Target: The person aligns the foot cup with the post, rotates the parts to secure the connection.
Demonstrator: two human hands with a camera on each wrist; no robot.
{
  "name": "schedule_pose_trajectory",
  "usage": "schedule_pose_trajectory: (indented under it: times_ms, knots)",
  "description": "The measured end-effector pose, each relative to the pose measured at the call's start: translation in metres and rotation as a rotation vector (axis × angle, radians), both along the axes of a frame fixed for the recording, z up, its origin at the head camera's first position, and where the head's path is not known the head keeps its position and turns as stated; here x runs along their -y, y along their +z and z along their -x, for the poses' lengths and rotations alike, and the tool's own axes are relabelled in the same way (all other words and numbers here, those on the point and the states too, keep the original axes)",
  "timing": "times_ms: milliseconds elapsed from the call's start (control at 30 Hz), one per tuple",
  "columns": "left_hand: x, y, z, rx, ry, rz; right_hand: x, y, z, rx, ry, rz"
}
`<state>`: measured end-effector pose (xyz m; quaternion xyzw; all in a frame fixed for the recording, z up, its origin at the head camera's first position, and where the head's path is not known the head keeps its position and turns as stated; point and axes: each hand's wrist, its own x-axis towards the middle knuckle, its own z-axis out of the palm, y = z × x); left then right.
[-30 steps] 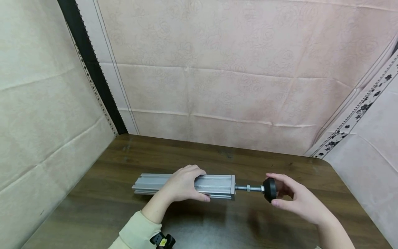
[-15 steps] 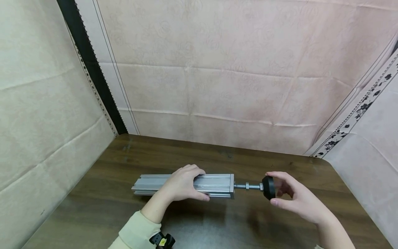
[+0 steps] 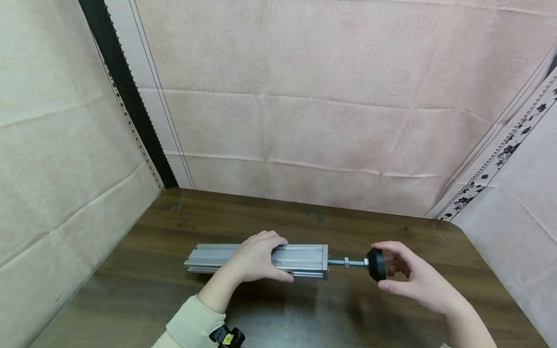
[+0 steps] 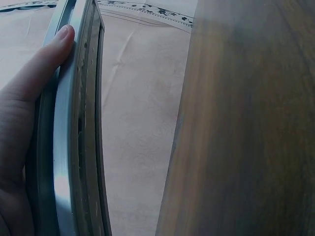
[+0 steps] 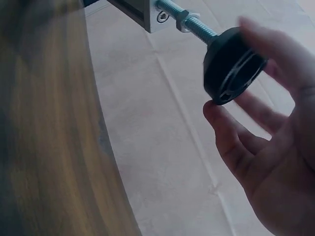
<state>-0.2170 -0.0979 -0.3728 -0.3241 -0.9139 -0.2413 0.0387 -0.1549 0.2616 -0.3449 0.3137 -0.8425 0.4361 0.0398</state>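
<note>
A silver aluminium profile (image 3: 304, 256) is held lengthwise above the table. My left hand (image 3: 258, 258) grips it around the middle, the thumb along its near side; the left wrist view shows the grooved profile (image 4: 64, 147) beside that thumb. From its right end plate a threaded rod (image 3: 357, 263) with a nut (image 3: 346, 262) sticks out, ending in a black levelling foot (image 3: 376, 264). My right hand (image 3: 413, 275) pinches the foot's rim between thumb and fingers. In the right wrist view the foot (image 5: 229, 66) shows its hollow underside, and a screw head (image 5: 162, 17) sits in the end plate.
A brown wood-grain table (image 3: 143, 290) lies beneath, with rounded far corners. Pale patterned cloth (image 3: 304, 121) hangs behind it and on both sides. A black strip (image 3: 130, 92) runs down the left cloth. A dark device (image 3: 227, 336) is strapped at my left wrist.
The profile, the foot and both hands shift by only a few pixels. My right fingers stay at the foot's rim, and my left grip looks the same.
</note>
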Motion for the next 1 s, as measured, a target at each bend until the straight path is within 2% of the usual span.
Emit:
schedule_pose_trajectory:
  times_ms: [100, 233, 467, 767, 1000]
  knots:
    - [-0.0003, 0.0004, -0.0005, 0.007, 0.001, 0.000, 0.0006, 0.0001, 0.0001, -0.032, -0.012, 0.007]
    - [-0.0005, 0.0007, -0.0011, 0.006, 0.003, -0.002, -0.0002, 0.0009, 0.0012, -0.055, 0.030, 0.009]
    - [-0.0002, 0.0001, -0.0012, 0.007, 0.001, -0.010, -0.0004, -0.0010, 0.0011, -0.007, 0.109, 0.014]
    - [-0.0005, 0.0006, -0.0008, -0.003, -0.004, -0.012, 0.0000, 0.0007, -0.0004, -0.012, 0.001, -0.003]
    - [-0.0004, 0.0009, -0.0006, -0.017, 0.003, -0.019, -0.0006, -0.0015, 0.0015, -0.087, 0.099, 0.063]
